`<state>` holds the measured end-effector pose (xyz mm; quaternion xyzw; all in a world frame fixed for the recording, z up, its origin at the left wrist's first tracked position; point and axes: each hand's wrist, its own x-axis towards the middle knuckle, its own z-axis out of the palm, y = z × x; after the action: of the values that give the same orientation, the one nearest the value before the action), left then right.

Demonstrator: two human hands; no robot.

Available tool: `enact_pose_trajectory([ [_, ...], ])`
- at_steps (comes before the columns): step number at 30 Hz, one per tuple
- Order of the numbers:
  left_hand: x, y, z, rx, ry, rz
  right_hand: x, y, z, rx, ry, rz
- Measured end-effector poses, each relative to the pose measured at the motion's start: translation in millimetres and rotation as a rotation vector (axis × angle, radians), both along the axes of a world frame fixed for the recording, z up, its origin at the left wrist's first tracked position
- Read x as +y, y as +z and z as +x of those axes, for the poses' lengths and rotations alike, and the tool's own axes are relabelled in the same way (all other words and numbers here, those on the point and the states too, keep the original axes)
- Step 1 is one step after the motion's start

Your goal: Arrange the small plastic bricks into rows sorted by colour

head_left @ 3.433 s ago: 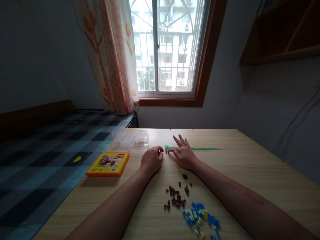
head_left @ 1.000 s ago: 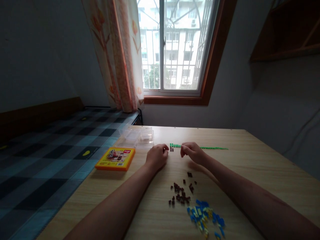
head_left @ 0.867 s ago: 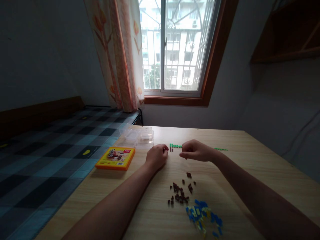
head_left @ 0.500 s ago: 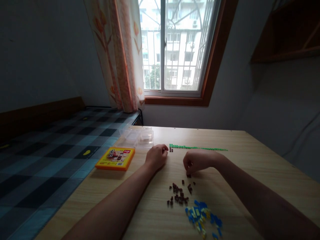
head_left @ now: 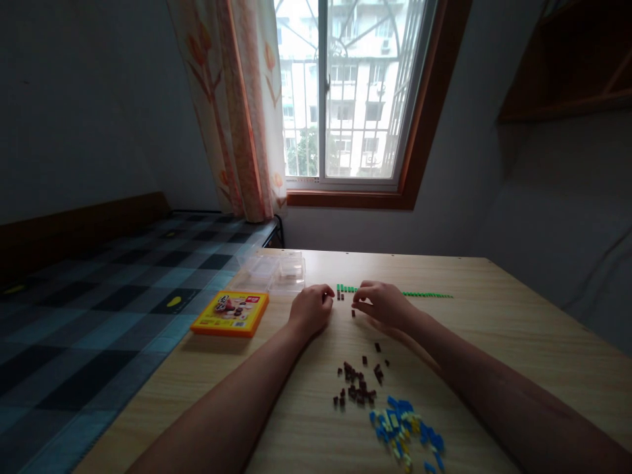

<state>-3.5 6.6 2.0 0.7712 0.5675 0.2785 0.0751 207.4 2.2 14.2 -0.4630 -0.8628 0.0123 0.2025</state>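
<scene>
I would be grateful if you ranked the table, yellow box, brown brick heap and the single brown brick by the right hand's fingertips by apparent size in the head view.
1. Table
2. Yellow box
3. Brown brick heap
4. Single brown brick by the right hand
All four differ plainly.

Both my bare forearms stretch forward and lean toward each other, so that my two hands come near but stay apart. My left forearm (head_left: pixel 232 395) goes up to the right, and my left hand (head_left: pixel 310 307) is low, its back upward, with the fingers curled loosely and the thumb close to the bent index finger. My right forearm (head_left: pixel 494 382) comes from the lower right, the wrist almost straight, and my right hand (head_left: pixel 380 302) points to the left. Its fingers are bent, thumb and index finger extended close together; whether their tips meet, I cannot tell.
</scene>
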Motion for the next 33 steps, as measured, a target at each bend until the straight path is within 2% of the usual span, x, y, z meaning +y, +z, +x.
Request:
enact_pose_trajectory([
  [5, -1, 1.6, 1, -0.002, 0.003, -0.018, -2, 5.3, 7, 0.027, 0.142, -0.097],
  [8, -2, 2.0, 1, 0.006, 0.0, -0.012, -5, 6.7, 7, 0.015, 0.17, -0.124],
  [16, -3, 1.6, 2, 0.02, 0.007, -0.027, -3, -8.8, 1, 0.025, 0.074, -0.051],
  [22, -2, 0.6, 1, 0.025, -0.006, -0.006, 3, -18.7, -2, 0.062, 0.03, -0.061],
  [33, -5, 3.0, 4, 0.048, -0.027, -0.011, 4, -21.9, -3, 0.037, -0.049, 0.005],
])
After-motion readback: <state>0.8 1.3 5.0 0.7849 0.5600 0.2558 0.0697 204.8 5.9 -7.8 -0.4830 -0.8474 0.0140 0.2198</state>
